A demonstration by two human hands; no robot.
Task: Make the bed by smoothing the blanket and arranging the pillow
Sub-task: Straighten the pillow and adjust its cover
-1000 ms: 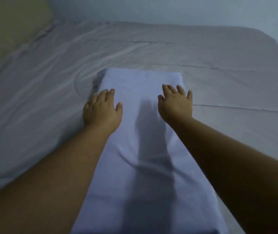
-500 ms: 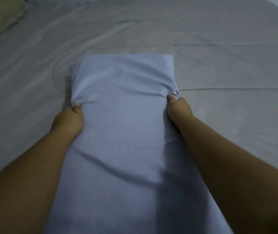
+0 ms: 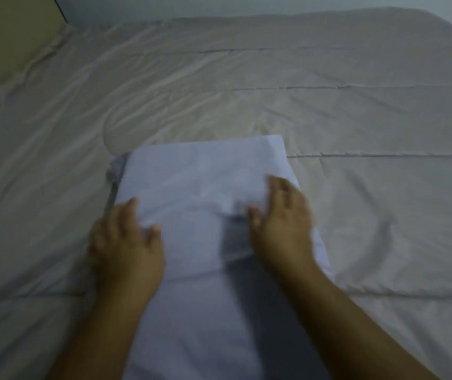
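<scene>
A long pale blue pillow (image 3: 200, 193) lies lengthwise on the bed, running from the bottom of the head view up to the middle. My left hand (image 3: 126, 242) rests flat on its left side with fingers spread. My right hand (image 3: 282, 220) lies flat on its right side, fingers apart, blurred by motion. Neither hand grips the fabric. Under the pillow spreads a light grey blanket (image 3: 356, 119) with soft wrinkles and stitched seams.
A beige headboard or wall panel (image 3: 8, 39) stands at the far left corner. A pale wall (image 3: 219, 6) runs behind the bed. The blanket's rounded far right corner (image 3: 438, 26) marks the bed's edge.
Both hands have let go of the pillow's sides and now lie flat and spread on top of it. The view has tilted up, showing more of the bed.
</scene>
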